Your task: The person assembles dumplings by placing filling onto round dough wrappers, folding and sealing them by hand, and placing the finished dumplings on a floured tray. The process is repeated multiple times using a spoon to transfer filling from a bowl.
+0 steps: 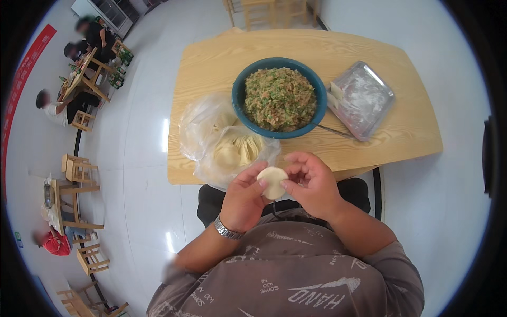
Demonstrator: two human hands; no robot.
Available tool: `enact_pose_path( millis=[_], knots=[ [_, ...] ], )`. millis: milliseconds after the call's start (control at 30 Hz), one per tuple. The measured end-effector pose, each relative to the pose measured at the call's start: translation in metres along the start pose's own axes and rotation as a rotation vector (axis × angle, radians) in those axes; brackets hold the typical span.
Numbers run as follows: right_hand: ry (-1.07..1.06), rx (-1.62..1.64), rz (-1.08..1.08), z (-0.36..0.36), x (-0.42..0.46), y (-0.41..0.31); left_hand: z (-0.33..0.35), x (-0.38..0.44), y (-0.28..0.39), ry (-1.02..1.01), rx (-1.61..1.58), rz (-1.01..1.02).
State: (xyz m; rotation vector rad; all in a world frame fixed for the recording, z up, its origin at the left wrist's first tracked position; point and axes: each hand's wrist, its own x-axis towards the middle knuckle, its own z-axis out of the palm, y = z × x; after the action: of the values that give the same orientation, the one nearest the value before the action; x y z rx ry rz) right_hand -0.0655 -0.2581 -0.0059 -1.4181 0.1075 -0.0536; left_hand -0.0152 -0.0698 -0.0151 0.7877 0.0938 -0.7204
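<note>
Between my two hands, close to the table's front edge, is a round dumpling wrapper [274, 178]. My left hand [246, 194] grips its left side with the thumb on top. At its right rim, my right hand [311, 182] pinches with thumb and fingers. Just beyond my left hand, stacked dumpling wrappers [237, 152] lie in an open clear plastic bag [206, 168]. A blue plastic basin [239, 104] farther back is heaped with chopped green and meat filling [280, 97]. The thin handle of a utensil [332, 130] leans out of the basin towards the right.
A flour-dusted metal tray [366, 101] stands right of the basin, with pale dough pieces [336, 93] at its left edge. All this rests on a wooden table [412, 130]. To the left, people sit at another table [81, 73] near green bottles [119, 75]; wooden stools [81, 168] stand below.
</note>
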Motion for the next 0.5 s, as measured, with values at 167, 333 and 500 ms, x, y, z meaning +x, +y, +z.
enact_pose_path(
  millis=[167,333,500],
  knots=[
    [-0.021,-0.115,-0.056,-0.006,-0.002,-0.013,-0.014,-0.001,-0.002,-0.001,0.226,-0.022],
    [0.011,0.251,-0.033,-0.002,-0.004,-0.001,-0.008,-0.001,-0.001,-0.022,0.241,0.163],
    [-0.024,0.168,0.132,-0.005,-0.007,-0.004,-0.02,0.002,-0.002,-0.041,0.266,0.187]
  ],
)
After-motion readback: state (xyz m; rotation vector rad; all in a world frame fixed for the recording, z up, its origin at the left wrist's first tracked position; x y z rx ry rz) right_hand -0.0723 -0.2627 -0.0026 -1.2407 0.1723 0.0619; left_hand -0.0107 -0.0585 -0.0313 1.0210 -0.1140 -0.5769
